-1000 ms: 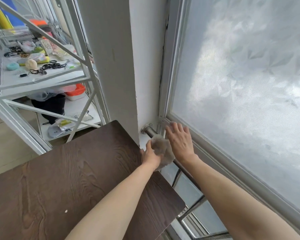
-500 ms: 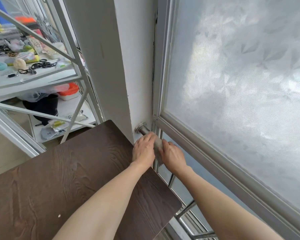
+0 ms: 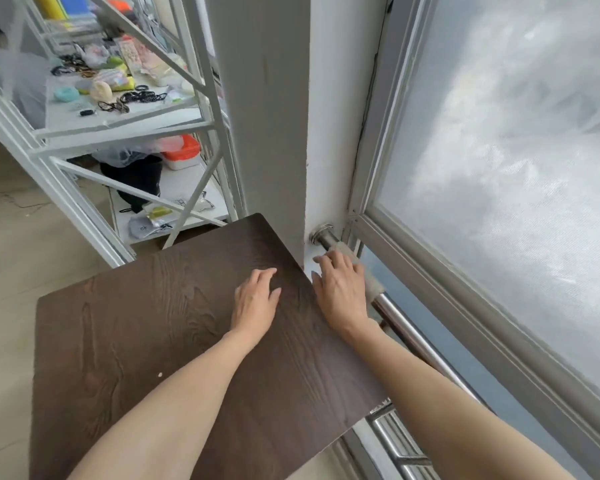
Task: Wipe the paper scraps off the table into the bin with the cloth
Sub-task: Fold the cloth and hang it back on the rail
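Cloth [image 3: 368, 275]: draped along steel rail [image 3: 406, 327], beneath right hand [image 3: 342, 292], fingers loosely spread atop it; left hand [image 3: 255, 299] flat, empty, on table [image 3: 136, 341].

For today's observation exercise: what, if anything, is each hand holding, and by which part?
The left hand holds nothing; it lies open on the table. The right hand rests on the cloth draped over the rail, fingers spread, no clear grip.

White pillar [image 3: 267, 109], frosted window [image 3: 506, 150] glowing with daylight, white metal shelving [image 3: 118, 129], pale floor [image 3: 11, 258]
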Demonstrator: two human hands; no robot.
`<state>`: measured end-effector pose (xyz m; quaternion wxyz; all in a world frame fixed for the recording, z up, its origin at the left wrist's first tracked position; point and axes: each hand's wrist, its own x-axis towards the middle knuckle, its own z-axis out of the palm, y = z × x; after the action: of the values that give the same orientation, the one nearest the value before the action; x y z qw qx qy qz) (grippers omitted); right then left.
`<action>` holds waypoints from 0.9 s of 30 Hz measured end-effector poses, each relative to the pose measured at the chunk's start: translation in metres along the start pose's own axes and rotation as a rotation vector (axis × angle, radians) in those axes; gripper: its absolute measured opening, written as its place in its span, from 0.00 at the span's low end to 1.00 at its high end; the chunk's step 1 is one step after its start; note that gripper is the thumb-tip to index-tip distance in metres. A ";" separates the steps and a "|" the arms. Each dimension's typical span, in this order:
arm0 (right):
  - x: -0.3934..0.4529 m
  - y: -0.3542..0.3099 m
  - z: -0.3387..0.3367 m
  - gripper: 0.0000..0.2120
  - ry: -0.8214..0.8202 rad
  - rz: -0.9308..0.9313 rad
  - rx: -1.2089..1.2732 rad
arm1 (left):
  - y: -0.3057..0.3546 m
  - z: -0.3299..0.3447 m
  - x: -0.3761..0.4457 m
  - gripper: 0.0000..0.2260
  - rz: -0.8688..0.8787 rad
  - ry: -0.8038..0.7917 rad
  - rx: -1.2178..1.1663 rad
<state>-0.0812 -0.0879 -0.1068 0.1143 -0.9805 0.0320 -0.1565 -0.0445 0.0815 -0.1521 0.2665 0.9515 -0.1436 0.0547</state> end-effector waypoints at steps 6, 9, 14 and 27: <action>-0.019 -0.072 0.045 0.12 -0.230 -0.094 0.103 | -0.122 -0.051 -0.067 0.11 -0.360 0.097 0.053; -0.033 -0.101 0.068 0.13 -0.344 -0.126 0.120 | -0.163 -0.069 -0.106 0.10 -0.549 0.067 0.089; -0.054 -0.141 0.096 0.14 -0.488 -0.187 0.140 | -0.190 -0.070 -0.149 0.12 -0.623 -0.057 0.068; -0.065 -0.183 0.118 0.11 -0.578 -0.248 0.130 | -0.185 -0.058 -0.143 0.07 -0.444 -0.072 0.250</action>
<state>-0.1012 0.1219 -0.1929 0.1610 -0.9715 -0.1317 0.1141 -0.1263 0.2975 -0.2196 0.1468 0.9866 0.0673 -0.0219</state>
